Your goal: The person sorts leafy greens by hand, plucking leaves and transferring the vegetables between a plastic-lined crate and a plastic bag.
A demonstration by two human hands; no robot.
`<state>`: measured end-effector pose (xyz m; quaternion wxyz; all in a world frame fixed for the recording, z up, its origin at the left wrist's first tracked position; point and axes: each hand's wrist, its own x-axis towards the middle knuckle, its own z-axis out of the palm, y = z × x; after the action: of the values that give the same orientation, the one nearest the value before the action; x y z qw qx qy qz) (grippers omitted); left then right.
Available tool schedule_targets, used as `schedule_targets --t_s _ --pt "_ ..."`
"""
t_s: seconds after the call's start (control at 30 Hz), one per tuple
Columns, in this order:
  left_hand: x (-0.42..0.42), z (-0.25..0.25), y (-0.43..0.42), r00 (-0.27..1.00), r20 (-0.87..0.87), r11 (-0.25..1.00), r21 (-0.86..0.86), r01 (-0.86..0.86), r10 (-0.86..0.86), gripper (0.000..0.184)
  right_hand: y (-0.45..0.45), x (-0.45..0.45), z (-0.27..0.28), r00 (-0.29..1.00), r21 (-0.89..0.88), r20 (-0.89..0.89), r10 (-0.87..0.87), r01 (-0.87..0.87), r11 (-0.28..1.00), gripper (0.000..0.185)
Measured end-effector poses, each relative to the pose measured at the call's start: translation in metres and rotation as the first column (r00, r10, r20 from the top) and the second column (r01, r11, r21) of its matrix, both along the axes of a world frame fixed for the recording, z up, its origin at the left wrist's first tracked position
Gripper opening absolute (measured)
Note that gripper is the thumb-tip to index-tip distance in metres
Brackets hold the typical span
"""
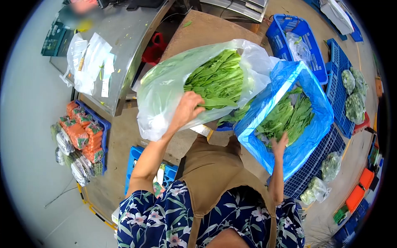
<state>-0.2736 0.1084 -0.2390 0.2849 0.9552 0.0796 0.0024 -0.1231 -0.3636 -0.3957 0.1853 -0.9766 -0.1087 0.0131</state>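
Observation:
A large clear plastic bag (161,82) lies open on a brown surface, full of long leafy greens (219,78). My left hand (189,108) is at the near edge of its opening, against the leaves, with the fingers curled; what they hold, if anything, is hidden. To the right stands a container lined with blue plastic (256,140), with more leafy greens (291,113) inside. My right hand (280,144) reaches into it and touches the near leaves, its fingers partly spread.
A metal table (136,41) with white plastic bags (89,62) is at the upper left. Bagged carrots (78,132) sit on a blue pallet at the left. Behind the lined container is a blue crate (277,41). Bagged vegetables (355,103) lie on blue pallets at the right.

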Motion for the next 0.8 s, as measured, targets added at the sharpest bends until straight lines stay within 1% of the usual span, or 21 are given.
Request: schedule_targets --t_s 0.03,0.07,0.13,0.23,0.33,0.37,0.47,0.5,0.6,0.63,0.67,0.7,0.73,0.77,0.8 --pt "-0.003 -0.002 -0.005 0.981 -0.173 0.995 -0.061 0.075 -0.085 0.03 -0.013 -0.007 -0.011 0.991 -0.084 -0.134 0.014 -0.025 0.996 0.051" --pt "-0.008 0.003 -0.016 0.959 -0.249 0.99 -0.07 0.119 -0.133 0.028 -0.026 -0.014 -0.022 0.964 -0.165 -0.265 0.025 -0.07 0.984 0.051" --pt "-0.025 0.021 -0.039 0.882 -0.413 0.974 -0.102 0.204 -0.228 0.026 -0.034 -0.021 -0.025 0.907 -0.094 -0.408 0.11 -0.161 0.983 0.041" --pt "-0.046 0.041 -0.062 0.917 -0.251 0.947 0.007 0.322 -0.31 0.023 -0.028 -0.01 -0.03 0.87 0.125 -0.491 0.042 0.023 0.992 0.027" --pt "-0.061 0.066 -0.081 0.871 -0.382 0.945 -0.014 0.327 -0.308 0.021 -0.033 -0.002 -0.044 0.869 0.226 -0.494 0.039 0.085 0.97 0.024" --pt "-0.063 0.072 -0.084 0.828 -0.459 0.937 -0.033 0.347 -0.322 0.019 -0.037 -0.002 -0.056 0.834 0.255 -0.551 0.011 0.156 0.954 0.024" --pt "-0.065 0.087 -0.093 0.745 -0.6 0.956 -0.18 0.231 -0.293 0.016 -0.032 -0.002 -0.045 0.8 0.236 -0.6 -0.013 0.193 0.953 0.024" --pt "-0.062 0.091 -0.093 0.802 -0.525 0.958 -0.178 0.225 -0.286 0.014 -0.031 -0.003 -0.046 0.797 0.252 -0.604 0.01 0.18 0.951 0.024" --pt "-0.041 0.114 -0.098 0.935 -0.302 0.954 -0.282 0.098 -0.185 0.013 -0.026 -0.006 -0.044 0.795 0.291 -0.604 0.055 0.157 0.944 0.024" --pt "-0.028 0.129 -0.1 0.986 -0.09 0.909 -0.406 0.092 -0.14 0.014 -0.023 -0.007 -0.042 0.795 0.292 -0.604 0.057 0.155 0.944 0.024" --pt "-0.015 0.148 -0.105 0.992 0.092 0.858 -0.5 0.117 -0.082 0.018 -0.019 -0.008 -0.04 0.795 0.292 -0.604 0.058 0.152 0.944 0.025" --pt "-0.005 0.167 -0.111 0.965 0.262 0.797 -0.582 0.159 -0.001 0.021 -0.014 -0.009 -0.037 0.774 0.307 -0.632 0.038 0.205 0.929 0.025" --pt "0.004 0.183 -0.116 0.867 0.495 0.618 -0.701 0.358 0.059 0.025 -0.011 -0.007 -0.037 0.767 0.316 -0.639 0.06 0.19 0.929 0.025" --pt "0.012 0.197 -0.122 0.72 0.671 0.408 -0.716 0.566 0.178 0.029 -0.009 -0.005 -0.036 0.76 0.323 -0.645 0.08 0.177 0.93 0.026" --pt "0.017 0.211 -0.137 0.542 0.756 0.256 -0.642 0.723 0.365 0.036 -0.009 -0.004 -0.035 0.751 0.325 -0.653 0.094 0.166 0.931 0.026"
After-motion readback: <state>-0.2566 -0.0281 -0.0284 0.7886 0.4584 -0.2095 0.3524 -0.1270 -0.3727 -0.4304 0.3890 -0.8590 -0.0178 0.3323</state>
